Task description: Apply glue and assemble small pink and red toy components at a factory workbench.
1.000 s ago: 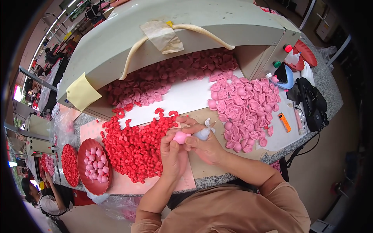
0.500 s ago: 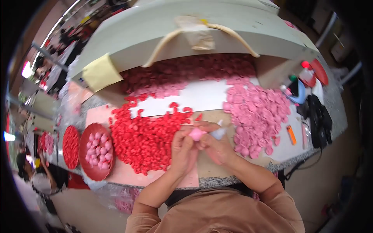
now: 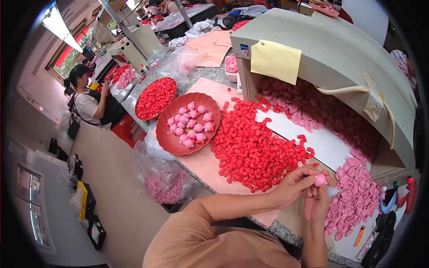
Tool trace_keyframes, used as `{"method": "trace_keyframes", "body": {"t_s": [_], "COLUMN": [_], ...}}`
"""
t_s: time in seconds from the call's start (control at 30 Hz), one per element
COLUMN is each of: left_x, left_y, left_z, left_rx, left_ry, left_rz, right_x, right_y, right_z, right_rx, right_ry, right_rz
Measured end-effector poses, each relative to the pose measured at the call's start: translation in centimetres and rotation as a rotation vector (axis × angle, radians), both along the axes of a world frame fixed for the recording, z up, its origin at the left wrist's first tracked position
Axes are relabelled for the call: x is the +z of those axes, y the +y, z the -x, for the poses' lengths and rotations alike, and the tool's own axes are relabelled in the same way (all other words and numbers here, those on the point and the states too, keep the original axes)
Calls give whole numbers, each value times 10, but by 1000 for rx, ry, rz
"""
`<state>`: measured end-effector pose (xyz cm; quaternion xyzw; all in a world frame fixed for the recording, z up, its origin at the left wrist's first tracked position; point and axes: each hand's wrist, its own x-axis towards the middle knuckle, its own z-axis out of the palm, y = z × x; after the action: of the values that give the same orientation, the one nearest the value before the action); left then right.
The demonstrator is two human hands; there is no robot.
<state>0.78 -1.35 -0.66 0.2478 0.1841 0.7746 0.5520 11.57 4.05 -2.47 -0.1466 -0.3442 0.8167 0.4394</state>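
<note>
my left hand (image 3: 292, 185) + right hand (image 3: 318, 203): both pinching pink piece (image 3: 320, 180) | over tabletop (image 3: 292, 214) near edge | red pile (image 3: 254, 143) just beside | pink pile (image 3: 357, 196) right

Both forearms entered from the lower edge and converged toward the right of the scene, bare below short tan sleeves. The left hand (image 3: 292, 185) was extended to the right with its wrist nearly straight, its fingers curled and its fingertips pinched together at the contact point with the other hand. The right hand (image 3: 317, 203) was raised upright on a near-vertical forearm, its fingers closed and meeting the left fingertips.
</note>
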Motion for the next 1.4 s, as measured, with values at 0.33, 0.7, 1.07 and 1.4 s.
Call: {"method": "trace_keyframes", "body": {"t_s": [0.33, 0.7, 1.07, 1.4], "left_x": [1, 1, -7, -4], "left_y": [1, 4, -6, 2], "left_z": [0, -7, 10, 6], "left_rx": [5, -18, -20, -13], "left_ry": [38, -16, 40, -37], "left_rz": [16, 3, 54, 26], "right_x": [-1, 2, 11, 19], "right_y": [2, 3, 0, 1], "right_z": [-6, -10, 9, 5], "right_rx": [22, -22, 52, 0], "right_ry": [-30, -44, 67, 87], "right_rz": [-15, -11, 57, 66]}}
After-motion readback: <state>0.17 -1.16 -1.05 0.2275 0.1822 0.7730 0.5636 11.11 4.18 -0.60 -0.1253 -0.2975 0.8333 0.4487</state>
